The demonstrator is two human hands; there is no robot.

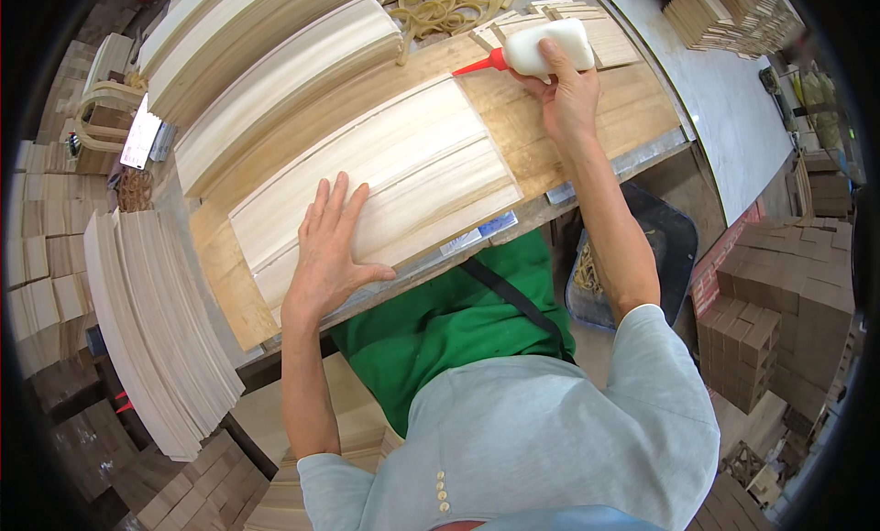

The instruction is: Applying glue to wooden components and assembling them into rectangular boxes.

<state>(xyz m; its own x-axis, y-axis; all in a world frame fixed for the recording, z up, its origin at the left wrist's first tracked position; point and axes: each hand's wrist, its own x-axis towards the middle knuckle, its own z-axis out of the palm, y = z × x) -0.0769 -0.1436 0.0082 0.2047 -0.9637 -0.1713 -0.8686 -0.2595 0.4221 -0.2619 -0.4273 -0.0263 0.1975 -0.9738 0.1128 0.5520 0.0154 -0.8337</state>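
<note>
A pale wooden panel with grooves running along its length lies on a brown work board. Flat on the panel's near left part rests my left hand, its fingers spread and holding nothing. My right hand is wrapped round a white glue bottle with a red pointed nozzle. The bottle is tipped on its side, and the nozzle's tip points left, at the panel's far right corner. Whether the tip touches the wood, or any glue is coming out, I cannot tell. Short wooden strips lie just behind the bottle.
Stacks of long thin boards stand along the far left of the board, with another tall stack at the left. Rubber bands lie in a heap at the back. A dark bin stands below right, near stacked brown blocks.
</note>
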